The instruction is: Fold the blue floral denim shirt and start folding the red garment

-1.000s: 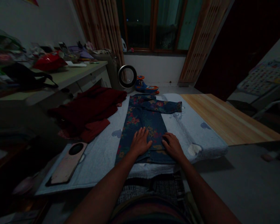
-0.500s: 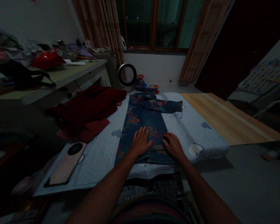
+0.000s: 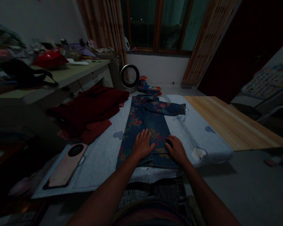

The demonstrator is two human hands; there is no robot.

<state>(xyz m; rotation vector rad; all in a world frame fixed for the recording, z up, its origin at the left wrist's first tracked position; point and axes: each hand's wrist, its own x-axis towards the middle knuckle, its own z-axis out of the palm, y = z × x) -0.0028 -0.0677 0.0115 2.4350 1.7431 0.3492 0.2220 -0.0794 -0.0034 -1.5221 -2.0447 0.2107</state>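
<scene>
A dark blue floral garment (image 3: 147, 121) lies folded lengthwise on a pale blue blanket (image 3: 103, 153), with one sleeve stretched to the right at its far end. My left hand (image 3: 142, 145) rests flat on its near part, fingers spread. My right hand (image 3: 176, 149) presses palm down on the garment's near right edge, beside the left hand. Neither hand grips anything.
A heap of dark red clothes (image 3: 91, 108) lies on the blanket to the left. A phone (image 3: 66, 164) sits at the near left. A wooden board (image 3: 228, 121) extends right. A cluttered desk (image 3: 61, 77), a ring-shaped fan (image 3: 129, 76) and a toy (image 3: 148, 88) stand behind.
Both hands stay flat on the garment in nearly the same spot. The view has shifted slightly.
</scene>
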